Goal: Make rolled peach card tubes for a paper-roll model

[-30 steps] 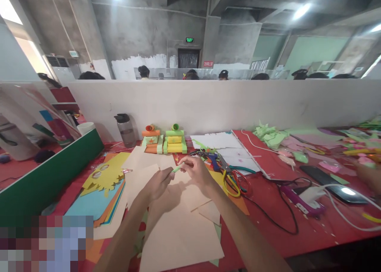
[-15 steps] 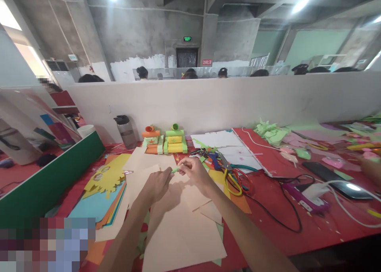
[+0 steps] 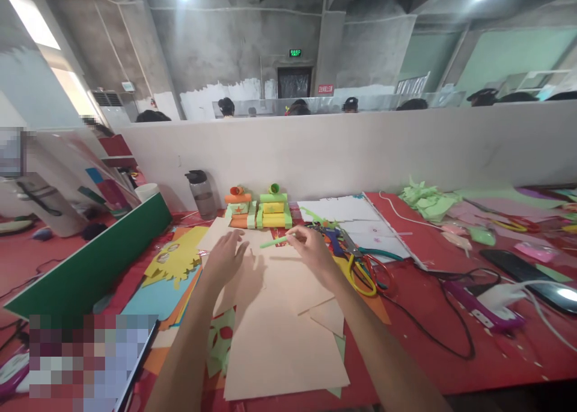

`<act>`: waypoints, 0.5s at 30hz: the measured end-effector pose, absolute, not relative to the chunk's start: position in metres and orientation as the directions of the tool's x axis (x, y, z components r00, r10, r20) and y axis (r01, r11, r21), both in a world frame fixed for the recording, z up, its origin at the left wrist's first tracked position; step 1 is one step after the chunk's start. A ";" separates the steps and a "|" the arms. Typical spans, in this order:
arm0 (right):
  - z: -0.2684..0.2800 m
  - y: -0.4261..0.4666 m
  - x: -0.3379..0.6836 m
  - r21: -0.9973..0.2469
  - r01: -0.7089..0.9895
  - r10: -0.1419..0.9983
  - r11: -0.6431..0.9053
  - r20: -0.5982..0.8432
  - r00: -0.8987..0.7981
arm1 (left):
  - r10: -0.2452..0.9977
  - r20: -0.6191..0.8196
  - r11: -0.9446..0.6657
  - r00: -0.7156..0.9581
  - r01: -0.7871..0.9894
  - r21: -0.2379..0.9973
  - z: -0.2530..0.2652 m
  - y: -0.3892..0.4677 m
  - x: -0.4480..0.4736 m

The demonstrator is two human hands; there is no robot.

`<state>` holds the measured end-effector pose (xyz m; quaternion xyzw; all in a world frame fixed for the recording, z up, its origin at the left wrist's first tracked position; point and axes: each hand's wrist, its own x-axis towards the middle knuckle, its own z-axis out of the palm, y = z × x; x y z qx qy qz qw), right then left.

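A thin light-green paper roll (image 3: 273, 242) is pinched at its right end by the fingers of my right hand (image 3: 307, 247). Its other end points left, free. My left hand (image 3: 228, 253) is apart from it, fingers spread and slightly curled, over peach-coloured paper sheets (image 3: 283, 334). Beyond both hands stand two paper models made of rolls, an orange one (image 3: 238, 209) and a yellow-green one (image 3: 273, 207). Close to the right of my right hand lie yellow-handled scissors (image 3: 363, 279).
A grey water bottle (image 3: 201, 194) stands by the white partition (image 3: 342, 153). Yellow cut paper (image 3: 178, 249) and coloured sheets lie left, beside a green board (image 3: 97, 258). Right are red-handled scissors (image 3: 385, 276), a purple power strip (image 3: 482, 307), a phone (image 3: 518, 273) and cables.
My left hand has let go of the green paper roll and moved left, opening. The roll stays in my right hand, now more visible. The view has shifted slightly left.
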<state>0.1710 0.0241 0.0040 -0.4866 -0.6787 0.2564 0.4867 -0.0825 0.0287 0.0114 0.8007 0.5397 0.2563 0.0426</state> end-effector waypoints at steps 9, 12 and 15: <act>-0.004 0.023 0.183 -0.388 0.853 0.899 0.349 0.396 -0.188 | 0.977 0.097 -0.198 0.192 0.979 0.055 0.005 0.029 -0.104; 0.006 0.008 0.189 -0.321 0.873 0.911 0.367 0.315 -0.268 | 0.988 0.099 -0.126 0.122 0.991 0.038 0.008 0.027 -0.104; 0.010 -0.006 0.200 -0.324 0.878 0.934 0.352 0.186 -0.306 | 0.992 0.103 -0.070 0.067 0.997 0.023 0.008 0.025 -0.107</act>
